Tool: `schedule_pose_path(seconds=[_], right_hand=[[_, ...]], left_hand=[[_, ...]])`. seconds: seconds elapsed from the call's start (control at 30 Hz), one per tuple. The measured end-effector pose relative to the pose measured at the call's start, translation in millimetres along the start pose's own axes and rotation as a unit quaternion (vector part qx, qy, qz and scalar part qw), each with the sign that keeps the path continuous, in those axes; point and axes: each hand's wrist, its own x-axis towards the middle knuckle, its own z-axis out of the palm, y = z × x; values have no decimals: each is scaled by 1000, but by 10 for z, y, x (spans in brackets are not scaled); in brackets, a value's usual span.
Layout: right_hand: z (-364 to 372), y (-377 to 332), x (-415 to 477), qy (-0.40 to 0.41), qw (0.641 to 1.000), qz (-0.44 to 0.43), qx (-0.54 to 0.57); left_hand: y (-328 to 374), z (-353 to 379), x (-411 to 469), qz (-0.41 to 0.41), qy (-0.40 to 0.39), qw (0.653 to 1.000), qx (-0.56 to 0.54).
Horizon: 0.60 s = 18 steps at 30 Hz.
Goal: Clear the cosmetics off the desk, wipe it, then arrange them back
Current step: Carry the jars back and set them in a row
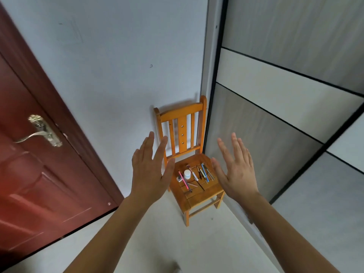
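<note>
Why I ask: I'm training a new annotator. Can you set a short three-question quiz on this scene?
1. True or false: the left hand and the right hand each grip a cosmetic item.
2. Where do the cosmetics lie? A) on the seat of the wooden chair; B) on the floor; C) in a drawer.
3. What colour is the small jar among the pencils?

Key: 1. False: both hands are open, with fingers spread, and hold nothing. 2. A. 3. White.
</note>
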Motion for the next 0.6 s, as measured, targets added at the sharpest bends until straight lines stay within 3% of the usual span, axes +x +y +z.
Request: schedule_pose_path(seconds=[0.33, 0.47, 0.6], right_hand=[[535, 496, 1511, -47, 998, 37, -10], [828, 816, 1903, -63, 997, 37, 5], [1399, 1243, 2450, -136, 990, -2, 36]], left_hand=[[-355, 910, 1504, -8, -48, 999, 12], [-467, 1317, 1806, -43, -80, 996, 17], [-553, 1885, 1957, -106, -117, 987, 11]])
